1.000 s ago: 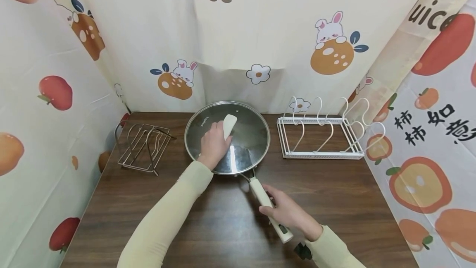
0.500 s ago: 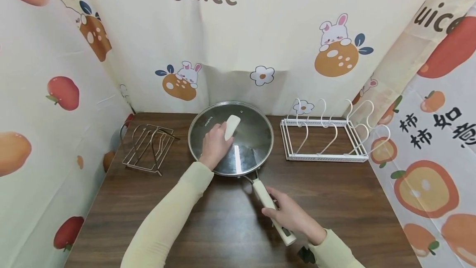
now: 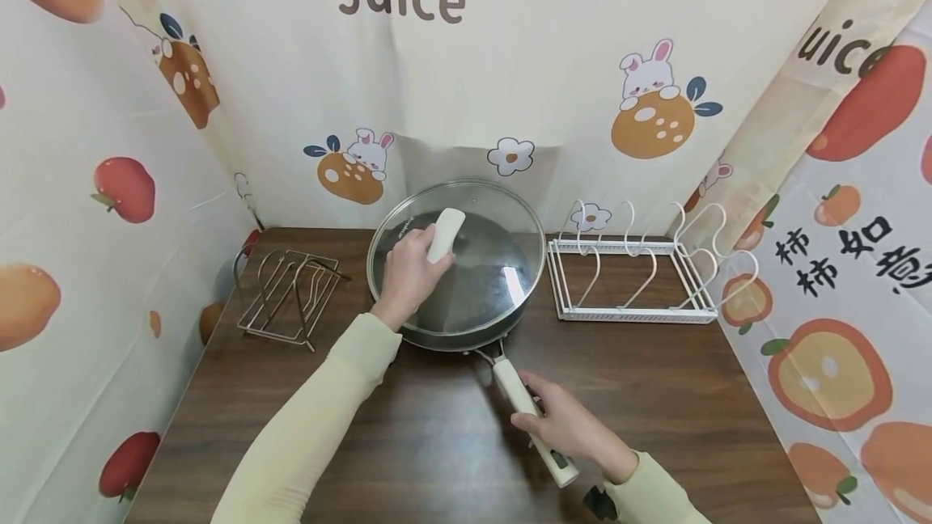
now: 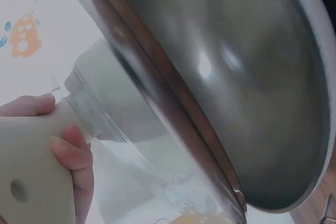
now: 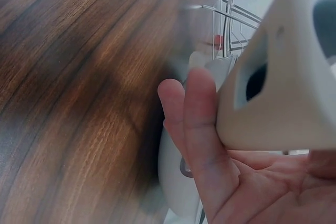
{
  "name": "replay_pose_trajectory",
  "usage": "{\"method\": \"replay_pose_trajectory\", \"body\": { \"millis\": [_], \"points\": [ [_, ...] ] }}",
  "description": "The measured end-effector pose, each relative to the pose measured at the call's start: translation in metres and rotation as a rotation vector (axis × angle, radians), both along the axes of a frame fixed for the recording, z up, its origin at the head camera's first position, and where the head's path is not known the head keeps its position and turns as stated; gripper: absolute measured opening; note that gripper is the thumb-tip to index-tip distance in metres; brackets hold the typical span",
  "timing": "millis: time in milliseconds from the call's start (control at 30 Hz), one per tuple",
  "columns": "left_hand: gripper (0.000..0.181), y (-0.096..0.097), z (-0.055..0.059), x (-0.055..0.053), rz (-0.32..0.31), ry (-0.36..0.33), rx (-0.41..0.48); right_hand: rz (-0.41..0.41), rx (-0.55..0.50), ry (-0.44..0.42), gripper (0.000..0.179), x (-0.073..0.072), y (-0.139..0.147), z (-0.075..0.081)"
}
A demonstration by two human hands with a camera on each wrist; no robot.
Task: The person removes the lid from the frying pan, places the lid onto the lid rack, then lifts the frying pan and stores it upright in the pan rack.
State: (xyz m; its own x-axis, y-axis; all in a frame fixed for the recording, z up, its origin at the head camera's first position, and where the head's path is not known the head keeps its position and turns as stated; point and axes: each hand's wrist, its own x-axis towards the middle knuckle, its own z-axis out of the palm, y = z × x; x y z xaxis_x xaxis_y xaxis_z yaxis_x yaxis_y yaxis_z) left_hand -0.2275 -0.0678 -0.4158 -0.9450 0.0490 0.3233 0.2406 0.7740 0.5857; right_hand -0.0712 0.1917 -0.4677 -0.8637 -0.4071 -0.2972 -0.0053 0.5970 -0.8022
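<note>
Plainly, the person's left hand [image 3: 409,269] has its grip closed on the pale knob [image 3: 446,234], holding the glass lid [image 3: 480,265] over the pan [image 3: 460,341], near the middle of the back edge of the desk [image 3: 408,443]. The left wrist view shows a gap between them on the visible side. The next move seems to turn on height: the lid lies below the left hand, the nearer one, and the knob's long axis points toward the back edge, leaning right. The right hand [image 3: 566,423] curls its grip round the pan handle [image 3: 518,395], which slants toward the front edge, veering right. A white rack [image 3: 633,314] stands toward the back right corner.
</note>
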Motion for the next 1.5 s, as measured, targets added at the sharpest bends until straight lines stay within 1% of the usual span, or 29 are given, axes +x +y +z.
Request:
{"method": "replay_pose_trajectory", "body": {
  "millis": [100,233,333,500,600,667,767,833,967,1067,1200,1367,1500],
  "points": [
    [0.055,-0.005,0.006,0.001,-0.007,0.019,0.039,0.004,-0.004,-0.005,0.073,0.000,-0.001,0.000],
    [0.057,-0.012,0.014,0.002,0.004,0.047,0.089,0.009,-0.010,-0.022,0.076,-0.001,0.000,0.000],
    [0.059,-0.017,0.022,0.004,0.007,0.045,0.132,0.012,0.007,-0.018,0.078,-0.002,0.001,0.002],
    [0.062,-0.031,0.035,0.007,0.022,-0.009,0.188,0.028,0.058,0.021,0.074,-0.004,0.001,0.005],
    [0.062,-0.042,0.043,0.009,0.024,-0.049,0.240,0.040,0.112,0.075,0.067,-0.007,-0.001,0.009],
    [0.062,-0.051,0.047,0.011,0.023,-0.068,0.280,0.030,0.163,0.110,0.064,-0.010,-0.004,0.013],
    [0.061,-0.064,0.054,0.014,0.032,-0.086,0.304,0.006,0.222,0.161,0.061,-0.017,-0.009,0.023],
    [0.059,-0.073,0.059,0.017,0.044,-0.090,0.310,-0.008,0.239,0.192,0.061,-0.022,-0.012,0.029],
    [0.060,-0.088,0.071,0.023,0.063,-0.097,0.336,-0.003,0.223,0.278,0.056,-0.034,-0.017,0.040],
    [0.062,-0.100,0.078,0.028,0.077,-0.121,0.365,0.010,0.199,0.348,0.053,-0.043,-0.022,0.044],
    [0.067,-0.117,0.087,0.035,0.104,-0.166,0.383,0.019,0.155,0.398,0.050,-0.053,-0.031,0.049],
    [0.070,-0.135,0.093,0.042,0.133,-0.189,0.410,0.007,0.101,0.414,0.046,-0.063,-0.048,0.051],
    [0.070,-0.148,0.095,0.046,0.139,-0.198,0.458,-0.007,0.048,0.393,0.045,-0.071,-0.064,0.053]
  ]
}}
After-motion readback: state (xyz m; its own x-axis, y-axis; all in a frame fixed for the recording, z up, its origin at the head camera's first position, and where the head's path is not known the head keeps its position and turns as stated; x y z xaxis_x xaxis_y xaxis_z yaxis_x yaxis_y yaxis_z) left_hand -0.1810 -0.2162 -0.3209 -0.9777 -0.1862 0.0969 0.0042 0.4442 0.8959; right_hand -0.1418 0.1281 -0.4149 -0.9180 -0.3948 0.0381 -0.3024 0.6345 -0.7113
